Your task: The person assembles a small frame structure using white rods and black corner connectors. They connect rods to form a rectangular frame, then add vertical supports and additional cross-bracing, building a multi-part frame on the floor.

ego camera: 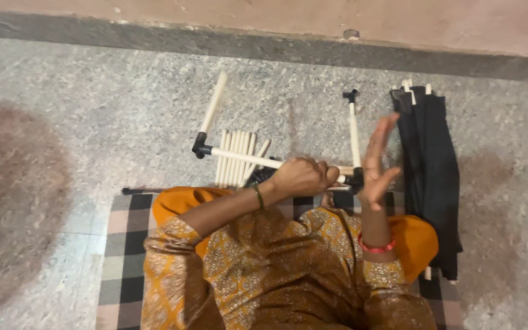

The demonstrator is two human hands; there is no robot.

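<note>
the left hand (300, 177), just right of the frame's centre, is curled shut around a cream rod (249, 159) that runs leftward to a black elbow connector (200, 147); from that connector a second cream rod (214, 102) angles up toward the upper middle of the frame. the right hand (377, 165) stands edge-on beside it, fingers straight and spread wide, holding nothing, its palm close to a black joint (357, 177) at the lower end of an upright cream rod (354, 131) capped by another black connector (351, 95). whether the palm touches that joint cannot be told

no container shows here; the loose parts lie bare on the floor. a bundle of spare cream rods (234, 157) lies side by side under the held rod, in the middle of the frame. at right, a folded black fabric (430, 165) lies with a few white rod tips poking out at its top and bottom edges, just beside the right hand

the person sits on a checked mat (122, 256) at the lower part of the frame, its top edge touching the rod frame. speckled grey stone floor (80, 122) spreads wide and open on the left; a dark band and a pinkish wall base (276, 15) close the top edge
</note>
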